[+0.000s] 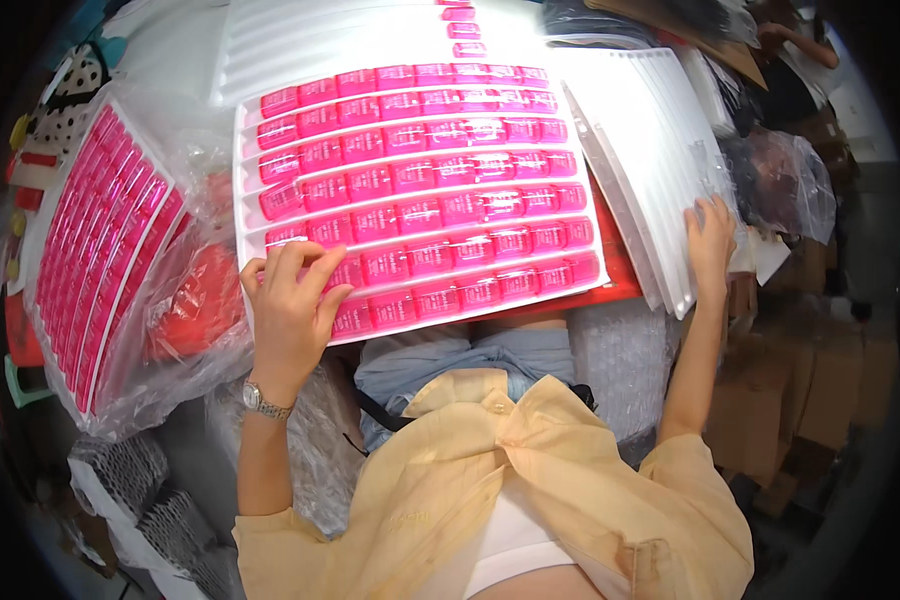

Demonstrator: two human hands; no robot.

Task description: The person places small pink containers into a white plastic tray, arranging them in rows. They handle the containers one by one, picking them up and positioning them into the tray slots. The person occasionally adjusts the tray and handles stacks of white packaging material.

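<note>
In front of me a white tray (pixel 420 327) carries several rows of glossy pink, clear-looking small packs (pixel 410 216). My left hand (pixel 295 305) is over its near left corner, with bent fingers apart and fingertips down on the packs there; it covers the first packs of the nearest rows. One pack (pixel 281 201) at the left end of a middle row sits askew. Over on the right, my right hand (pixel 712 240) rests on the outer edge of ribbed white trays (pixel 645 160). Its fingers are spread on the top one, which shows no packs.
A tilted pink-filled tray (pixel 105 240) stands at the left beside crumpled clear plastic (pixel 195 300). Another white tray (pixel 340 40) lies behind, with a few pink packs at its right. Bubble wrap (pixel 620 365) hangs near my lap. Cardboard boxes (pixel 770 390) stand at the right.
</note>
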